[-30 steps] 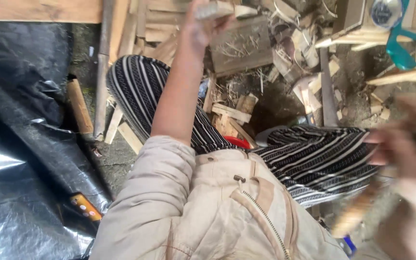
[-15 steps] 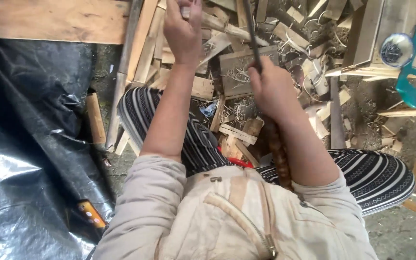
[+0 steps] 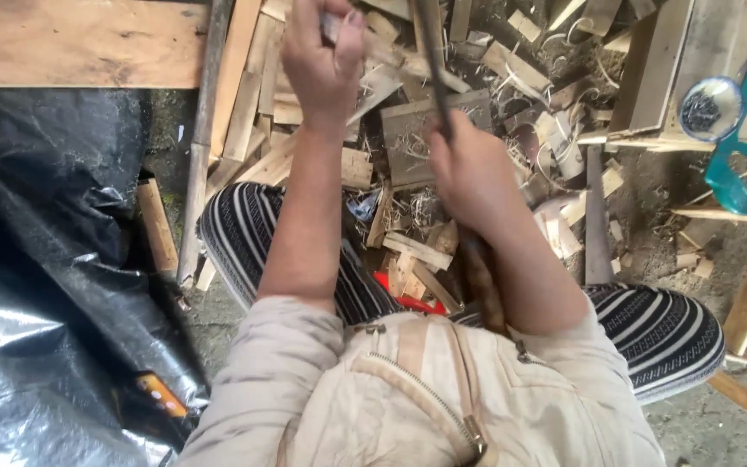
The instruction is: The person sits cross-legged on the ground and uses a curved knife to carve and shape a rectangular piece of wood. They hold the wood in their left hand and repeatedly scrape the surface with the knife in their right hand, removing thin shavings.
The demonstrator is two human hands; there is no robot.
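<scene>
Two hands busy: left hand (image 3: 322, 60) pinches a wood piece (image 3: 332, 26), right hand (image 3: 469, 169) grips a long blade (image 3: 430, 52) (fingers close); a slip could cut.

Right hand (image 3: 469, 169), a blur out at the right edge a second ago, has come in over the offcuts (image 3: 417, 251) and now grips a dark blade (image 3: 432, 60) on the block (image 3: 434, 130). Left hand (image 3: 322, 60) has stayed up top, closed on a small wood piece (image 3: 332, 30). The blade sits slightly lower than half a second ago.
</scene>
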